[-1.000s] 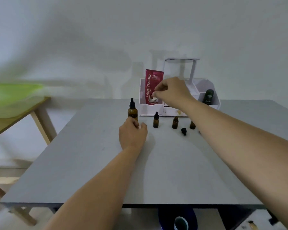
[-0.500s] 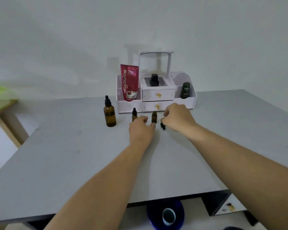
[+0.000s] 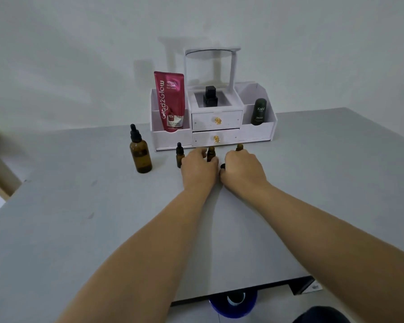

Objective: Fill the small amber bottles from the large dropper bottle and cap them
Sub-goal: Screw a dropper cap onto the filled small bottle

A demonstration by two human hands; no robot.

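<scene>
The large amber dropper bottle [image 3: 140, 155] stands capped at the left of the grey table [image 3: 79, 206]. To its right is a small amber bottle [image 3: 179, 155] with a black dropper cap. My left hand [image 3: 197, 170] grips the middle small bottle [image 3: 211, 153], whose neck is bare. My right hand [image 3: 243, 171] lies close beside it, and its fingertips pinch a small black cap [image 3: 222, 166] on the table. A third small bottle [image 3: 239, 147], uncapped, shows just behind my right hand, its lower part hidden.
A white organiser [image 3: 257, 134] with two drawers and a mirror stands just behind the bottles. It holds a red tube [image 3: 170, 101], a black bottle [image 3: 210, 96] and a dark green bottle [image 3: 259, 111]. A blue object [image 3: 233, 304] sits below the table's front edge.
My right hand came down from the organiser to the black cap. My left hand moved right, from beside the large bottle to the middle small bottle. The view swung left.
</scene>
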